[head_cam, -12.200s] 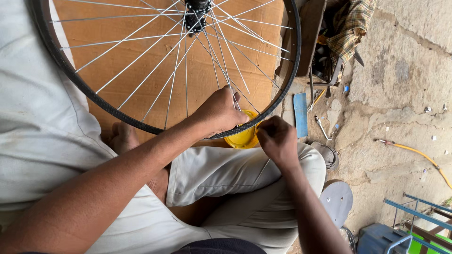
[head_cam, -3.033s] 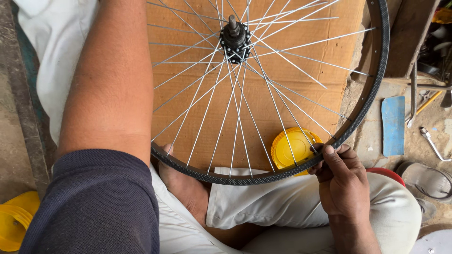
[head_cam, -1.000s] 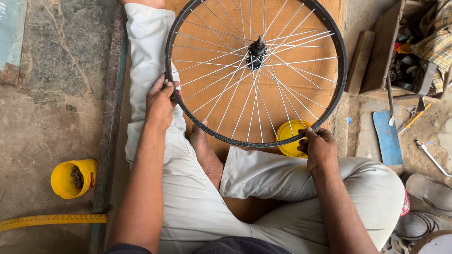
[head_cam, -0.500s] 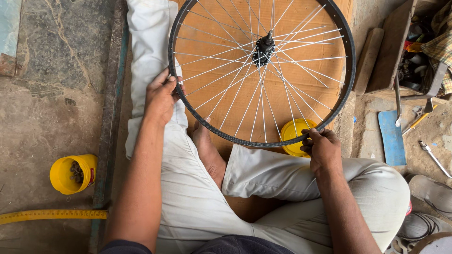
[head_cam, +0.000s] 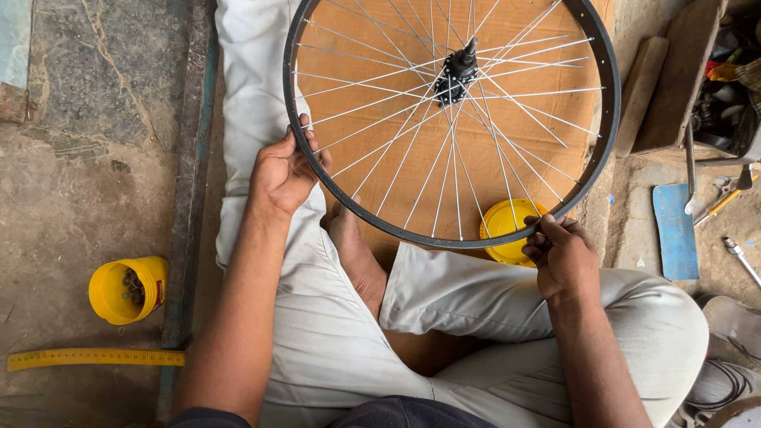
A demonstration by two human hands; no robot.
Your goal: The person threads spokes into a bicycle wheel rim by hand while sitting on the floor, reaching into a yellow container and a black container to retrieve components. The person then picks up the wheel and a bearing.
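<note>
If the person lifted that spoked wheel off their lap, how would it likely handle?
The wheel probably stays stiff: many taut-looking spokes tie rim to hub. It looks light for its size, a thin bare rim with no tyre. Set on edge it would likely roll; the left hand and right hand steady it.

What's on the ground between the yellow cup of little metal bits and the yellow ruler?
Nothing: the head view shows only bare, dusty floor between the yellow cup and the yellow ruler.

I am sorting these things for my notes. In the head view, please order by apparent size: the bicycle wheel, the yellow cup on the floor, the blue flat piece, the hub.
1. bicycle wheel
2. blue flat piece and yellow cup: look alike, unranked
3. hub
</note>
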